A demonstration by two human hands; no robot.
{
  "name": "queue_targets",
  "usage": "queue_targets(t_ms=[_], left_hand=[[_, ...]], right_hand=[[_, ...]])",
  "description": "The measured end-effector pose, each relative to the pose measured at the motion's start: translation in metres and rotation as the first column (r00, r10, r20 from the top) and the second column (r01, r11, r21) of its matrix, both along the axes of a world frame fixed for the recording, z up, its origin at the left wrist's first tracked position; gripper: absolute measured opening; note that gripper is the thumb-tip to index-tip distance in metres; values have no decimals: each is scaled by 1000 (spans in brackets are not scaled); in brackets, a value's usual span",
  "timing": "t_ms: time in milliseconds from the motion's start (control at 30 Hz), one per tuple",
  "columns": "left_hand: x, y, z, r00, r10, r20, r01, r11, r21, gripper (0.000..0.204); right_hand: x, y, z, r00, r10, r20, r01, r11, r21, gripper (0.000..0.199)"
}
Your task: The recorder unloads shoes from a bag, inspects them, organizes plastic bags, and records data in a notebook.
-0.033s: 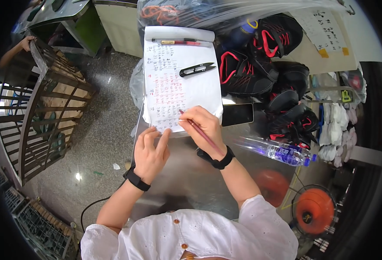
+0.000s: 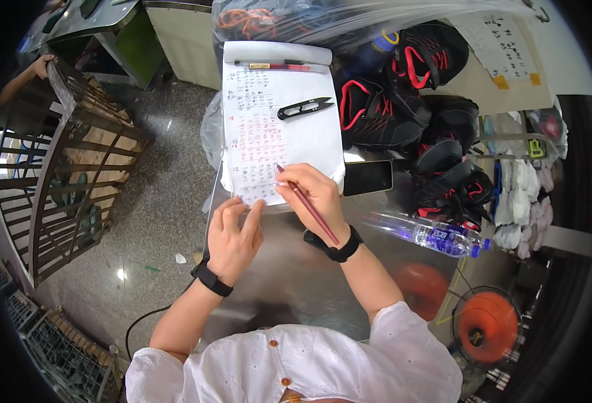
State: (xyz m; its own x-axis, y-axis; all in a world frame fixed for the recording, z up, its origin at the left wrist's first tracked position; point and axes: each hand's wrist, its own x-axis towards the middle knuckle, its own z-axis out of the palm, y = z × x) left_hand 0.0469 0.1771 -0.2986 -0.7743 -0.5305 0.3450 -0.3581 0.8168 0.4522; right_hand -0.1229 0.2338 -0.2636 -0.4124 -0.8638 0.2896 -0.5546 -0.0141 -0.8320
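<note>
A notepad (image 2: 309, 144) with rows of handwritten figures in black and red lies on the metal table, its top page folded back. My right hand (image 2: 313, 195) holds a dark red pen (image 2: 307, 207) with its tip at the lower rows. My left hand (image 2: 232, 232) rests at the pad's lower left edge, fingers stretched and apart, holding nothing. Black thread snips (image 2: 306, 107) lie across the upper part of the page. Above them rest a black pen (image 2: 242, 62) and a red-inked pen (image 2: 279, 66).
Right of the pad are a phone (image 2: 368, 178), several black-and-red shoes (image 2: 383, 114) and a clear water bottle (image 2: 444, 238) on its side. An orange fan (image 2: 487, 327) stands at lower right. On the left, another person's hand (image 2: 43, 66) holds a slatted rack (image 2: 61, 181).
The pen tip has shifted slightly up the page, and the pen's upper end has tilted a little. My left hand stays in place.
</note>
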Motion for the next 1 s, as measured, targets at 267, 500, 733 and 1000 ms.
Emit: queue_targets(t_ms=[267,500,733,1000], left_hand=[[0,0,2,1000,14,15,-14,1000,18,48],[3,1,-1,1000,-9,14,9,1000,30,54],[2,1,3,999,-6,31,6,1000,27,52],[3,1,6,999,-1,53,0,1000,26,56]], right_hand=[[7,-11,-8,999,-30,19,29,998,48,17],[11,-6,-14,982,-5,-189,-4,999,-49,19],[-1,-12,-5,994,-38,-106,44,997,56,18],[7,21,-6,970,95,-222,-91,995,28,12]])
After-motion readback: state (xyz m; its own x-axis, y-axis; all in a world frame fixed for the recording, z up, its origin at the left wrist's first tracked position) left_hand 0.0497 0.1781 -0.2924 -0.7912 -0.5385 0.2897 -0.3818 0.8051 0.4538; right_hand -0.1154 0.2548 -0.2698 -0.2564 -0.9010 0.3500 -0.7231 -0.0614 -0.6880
